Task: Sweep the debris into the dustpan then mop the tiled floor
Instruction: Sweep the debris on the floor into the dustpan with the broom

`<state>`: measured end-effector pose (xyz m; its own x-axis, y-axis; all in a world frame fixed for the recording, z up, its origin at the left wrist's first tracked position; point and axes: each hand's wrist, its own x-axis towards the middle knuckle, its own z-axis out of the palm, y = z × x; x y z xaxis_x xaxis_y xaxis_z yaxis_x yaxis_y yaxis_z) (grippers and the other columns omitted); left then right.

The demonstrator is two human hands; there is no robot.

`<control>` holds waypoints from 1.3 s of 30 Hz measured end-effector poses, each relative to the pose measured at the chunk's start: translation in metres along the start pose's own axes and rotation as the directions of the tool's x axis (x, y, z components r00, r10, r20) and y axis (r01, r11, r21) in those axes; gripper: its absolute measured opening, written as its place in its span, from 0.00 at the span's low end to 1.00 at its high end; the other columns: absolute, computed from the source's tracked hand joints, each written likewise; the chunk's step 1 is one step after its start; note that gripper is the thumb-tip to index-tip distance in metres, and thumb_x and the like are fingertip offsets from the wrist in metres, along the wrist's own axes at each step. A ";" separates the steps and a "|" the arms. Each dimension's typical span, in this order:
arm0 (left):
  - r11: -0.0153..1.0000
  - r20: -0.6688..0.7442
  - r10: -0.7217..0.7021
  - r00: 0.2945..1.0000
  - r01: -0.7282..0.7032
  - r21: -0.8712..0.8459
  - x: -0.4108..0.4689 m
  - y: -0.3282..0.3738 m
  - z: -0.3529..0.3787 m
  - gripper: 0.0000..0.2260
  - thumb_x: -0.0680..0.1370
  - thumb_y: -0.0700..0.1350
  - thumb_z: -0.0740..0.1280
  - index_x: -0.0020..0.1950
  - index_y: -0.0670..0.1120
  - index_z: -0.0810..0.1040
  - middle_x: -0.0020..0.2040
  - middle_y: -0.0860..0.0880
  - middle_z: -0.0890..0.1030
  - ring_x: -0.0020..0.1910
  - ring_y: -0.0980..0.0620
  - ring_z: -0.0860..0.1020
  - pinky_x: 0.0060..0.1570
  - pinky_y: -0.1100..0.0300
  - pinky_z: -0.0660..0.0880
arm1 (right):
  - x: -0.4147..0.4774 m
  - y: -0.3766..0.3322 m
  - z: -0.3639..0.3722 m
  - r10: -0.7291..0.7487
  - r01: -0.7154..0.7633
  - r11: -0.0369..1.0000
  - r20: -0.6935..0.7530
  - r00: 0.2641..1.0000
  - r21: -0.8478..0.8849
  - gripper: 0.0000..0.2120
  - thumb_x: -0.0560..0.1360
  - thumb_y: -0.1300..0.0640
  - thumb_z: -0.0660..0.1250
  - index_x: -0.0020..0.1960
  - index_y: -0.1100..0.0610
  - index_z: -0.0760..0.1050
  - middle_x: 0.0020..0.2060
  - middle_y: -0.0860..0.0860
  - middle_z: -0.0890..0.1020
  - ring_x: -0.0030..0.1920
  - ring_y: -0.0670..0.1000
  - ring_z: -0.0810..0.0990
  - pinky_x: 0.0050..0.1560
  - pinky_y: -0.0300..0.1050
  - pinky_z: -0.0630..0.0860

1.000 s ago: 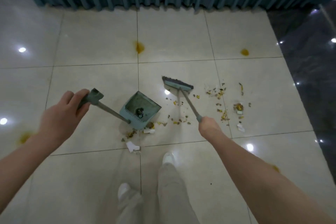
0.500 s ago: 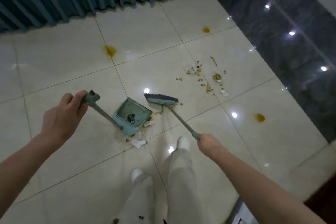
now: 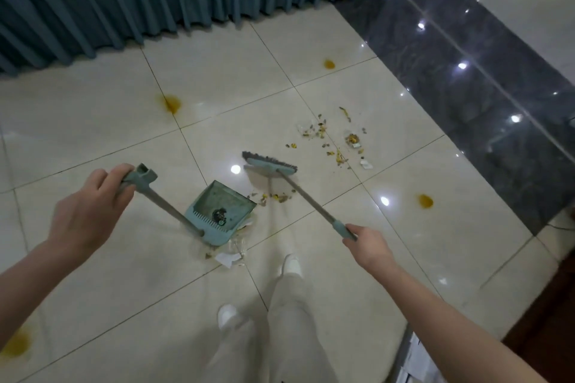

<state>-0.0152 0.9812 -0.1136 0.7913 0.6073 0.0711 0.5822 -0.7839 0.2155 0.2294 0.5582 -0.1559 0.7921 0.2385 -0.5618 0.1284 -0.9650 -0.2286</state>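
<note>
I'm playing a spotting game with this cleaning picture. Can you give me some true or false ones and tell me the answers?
1. The left hand holds the dustpan handle. True.
2. The broom has red bristles. False: its head is teal with dark bristles.
3. All the debris is already in the dustpan. False: many bits lie on the tiled floor beyond the broom.
4. Yellow stains spot the floor. True.
5. The right hand holds a mop. False: it holds the broom.
</note>
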 end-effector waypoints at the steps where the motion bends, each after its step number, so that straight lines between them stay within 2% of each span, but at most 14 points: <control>1: 1.000 0.008 0.015 1.000 -0.015 0.004 0.006 0.000 0.001 0.14 0.79 0.51 0.63 0.64 0.54 0.69 0.46 0.48 0.72 0.25 0.42 0.70 0.24 0.58 0.66 | 0.010 -0.004 -0.005 0.008 -0.007 1.000 -0.015 1.000 0.015 0.11 0.77 0.54 0.63 0.59 0.50 0.77 0.43 0.54 0.81 0.44 0.57 0.80 0.43 0.48 0.78; 4: 0.998 0.035 0.060 0.998 -0.060 -0.011 0.030 -0.002 0.009 0.16 0.78 0.51 0.63 0.65 0.55 0.68 0.46 0.51 0.70 0.24 0.43 0.71 0.21 0.57 0.68 | 0.053 -0.021 -0.027 0.028 -0.026 0.998 -0.042 0.999 0.059 0.12 0.78 0.54 0.63 0.60 0.50 0.77 0.44 0.53 0.80 0.43 0.56 0.79 0.41 0.46 0.78; 8: 0.999 0.088 0.039 0.995 -0.037 -0.024 0.068 0.000 0.023 0.21 0.76 0.49 0.66 0.68 0.57 0.68 0.46 0.54 0.67 0.25 0.46 0.70 0.20 0.51 0.70 | 0.132 -0.040 -0.067 0.065 -0.058 0.994 -0.077 0.995 0.098 0.14 0.78 0.55 0.61 0.63 0.51 0.77 0.46 0.54 0.80 0.44 0.55 0.78 0.39 0.44 0.74; 14: 0.994 0.120 0.105 0.987 -0.106 0.003 0.141 0.033 0.046 0.23 0.74 0.47 0.68 0.69 0.53 0.69 0.45 0.53 0.67 0.25 0.48 0.68 0.21 0.53 0.71 | 0.256 -0.051 -0.116 0.131 -0.120 0.985 -0.090 0.987 0.121 0.15 0.79 0.57 0.60 0.64 0.58 0.75 0.53 0.58 0.80 0.52 0.59 0.79 0.49 0.50 0.78; 16: 0.989 0.082 0.146 0.986 -0.147 0.002 0.167 0.044 0.058 0.23 0.74 0.45 0.68 0.68 0.52 0.70 0.45 0.51 0.68 0.24 0.46 0.68 0.22 0.52 0.72 | 0.294 -0.054 -0.121 0.142 -0.132 0.986 -0.100 0.985 0.098 0.15 0.79 0.59 0.59 0.64 0.58 0.75 0.53 0.59 0.80 0.52 0.60 0.79 0.48 0.50 0.77; 19: 0.985 0.026 0.170 0.985 -0.169 -0.024 0.203 0.053 0.076 0.21 0.74 0.43 0.68 0.66 0.51 0.71 0.45 0.48 0.69 0.26 0.41 0.70 0.24 0.45 0.73 | 0.338 -0.059 -0.123 0.148 -0.143 0.987 -0.071 0.986 0.072 0.16 0.78 0.60 0.58 0.64 0.60 0.73 0.54 0.60 0.79 0.54 0.61 0.79 0.47 0.49 0.76; 21: 0.988 0.003 0.155 0.988 -0.155 -0.024 0.220 0.055 0.084 0.20 0.75 0.44 0.67 0.66 0.51 0.71 0.45 0.46 0.70 0.29 0.37 0.72 0.28 0.42 0.74 | 0.354 -0.062 -0.118 0.187 -0.185 0.979 -0.023 0.982 0.085 0.16 0.78 0.61 0.58 0.64 0.63 0.73 0.54 0.61 0.78 0.53 0.61 0.80 0.48 0.50 0.79; 24: 0.995 0.020 0.095 0.995 -0.094 -0.022 0.234 0.054 0.093 0.19 0.76 0.48 0.65 0.67 0.53 0.69 0.48 0.45 0.71 0.33 0.34 0.74 0.31 0.39 0.75 | 0.349 -0.064 -0.103 0.178 -0.180 0.981 0.040 0.983 0.069 0.16 0.78 0.63 0.57 0.64 0.65 0.71 0.53 0.61 0.78 0.50 0.61 0.80 0.48 0.52 0.80; 27: 0.994 0.014 0.104 0.995 -0.103 -0.018 0.233 0.052 0.098 0.20 0.76 0.49 0.65 0.68 0.54 0.69 0.48 0.47 0.70 0.31 0.36 0.73 0.28 0.41 0.74 | 0.319 -0.058 -0.084 0.116 -0.116 0.993 0.079 0.990 0.000 0.20 0.78 0.64 0.55 0.68 0.59 0.69 0.53 0.59 0.78 0.49 0.58 0.78 0.45 0.47 0.77; 30: 0.986 0.016 0.167 0.986 -0.167 -0.015 0.229 0.052 0.093 0.20 0.76 0.47 0.66 0.68 0.56 0.69 0.47 0.49 0.69 0.26 0.42 0.71 0.22 0.48 0.71 | 0.280 -0.052 -0.068 0.105 -0.106 0.994 0.133 0.986 0.001 0.25 0.77 0.65 0.52 0.73 0.53 0.65 0.57 0.59 0.77 0.53 0.58 0.79 0.47 0.45 0.75; 32: 0.984 0.035 0.178 0.983 -0.178 -0.011 0.227 0.050 0.086 0.19 0.77 0.48 0.65 0.67 0.55 0.68 0.47 0.49 0.69 0.25 0.44 0.70 0.20 0.51 0.70 | 0.251 -0.051 -0.060 0.106 -0.105 0.994 0.149 0.983 -0.019 0.24 0.77 0.65 0.53 0.71 0.53 0.67 0.56 0.58 0.78 0.53 0.58 0.79 0.49 0.47 0.77; 36: 0.970 0.049 0.242 0.969 -0.242 -0.002 0.213 0.052 0.073 0.17 0.78 0.49 0.64 0.66 0.54 0.69 0.46 0.48 0.70 0.21 0.47 0.67 0.20 0.62 0.65 | 0.188 -0.054 -0.040 0.130 -0.122 0.991 0.156 0.979 -0.060 0.19 0.77 0.63 0.55 0.67 0.55 0.70 0.53 0.58 0.78 0.51 0.58 0.79 0.49 0.48 0.78; 39: 0.956 0.062 0.293 0.954 -0.293 0.002 0.194 0.051 0.061 0.16 0.78 0.49 0.63 0.65 0.52 0.70 0.45 0.45 0.70 0.21 0.48 0.65 0.23 0.68 0.61 | 0.136 -0.056 -0.018 0.130 -0.120 0.991 0.182 0.975 -0.060 0.20 0.77 0.63 0.55 0.67 0.54 0.70 0.55 0.58 0.78 0.53 0.59 0.79 0.50 0.48 0.77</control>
<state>0.1790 1.0515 -0.1480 0.9370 0.3420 0.0708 0.3248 -0.9279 0.1828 0.3410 0.6424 -0.2049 0.6805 0.1273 -0.7217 0.0678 -0.9915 -0.1109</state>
